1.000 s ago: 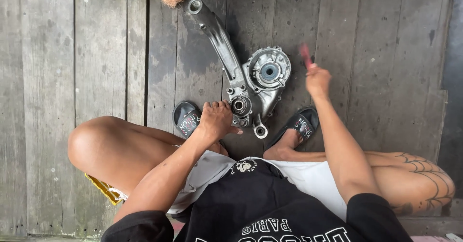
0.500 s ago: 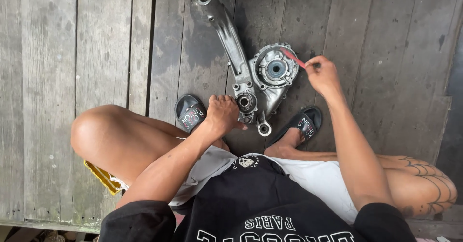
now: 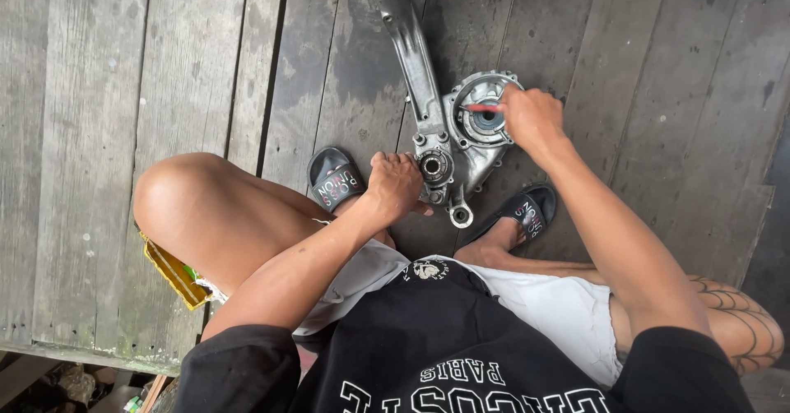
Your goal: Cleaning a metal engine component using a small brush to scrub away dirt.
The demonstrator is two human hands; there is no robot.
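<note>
Lying on dark floorboards, a grey metal gear housing [image 3: 461, 137] is steadied by the left hand [image 3: 395, 184], clenched on its lower edge; a red-handled tool [image 3: 477, 109], pinched in the right hand [image 3: 531, 117], is best kept centred in the round opening.

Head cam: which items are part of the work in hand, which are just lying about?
In use:
- grey metal casing, on the planks
- left hand, steadying its near end
- right hand, over the round housing
- thin red tool

Lying about:
- yellow item under the left thigh

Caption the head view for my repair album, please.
Left hand steadies metal engine casing; right hand brushes its round opening.
</note>
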